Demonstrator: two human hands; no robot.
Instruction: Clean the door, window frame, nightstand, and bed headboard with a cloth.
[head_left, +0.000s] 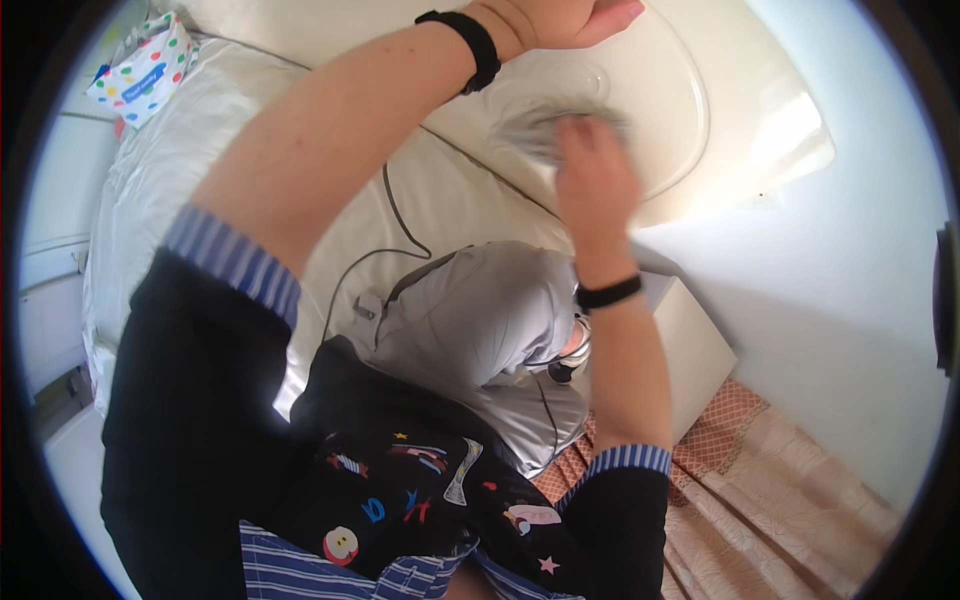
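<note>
My right hand (600, 169), a black band at its wrist, is closed on a grey cloth (529, 131). Both are blurred by motion and lie against the glossy cream headboard (675, 82), inside its curved raised outline. Up at the top edge is my left hand (551, 22), also with a black wristband, its thumb pointing right. The picture cuts off its fingers, so whether it holds anything does not show. My bent knee, in grey trousers (487, 315), rests on the pale satiny bed cover (442, 180) below the headboard.
A thin dark cable (367, 253) runs over the bed cover. A polka-dotted tissue pack (146, 71) lies at the upper left. Right of my knee stands a white cabinet (697, 352) against the pale wall (825, 277), with a patterned pink curtain (772, 480) below it.
</note>
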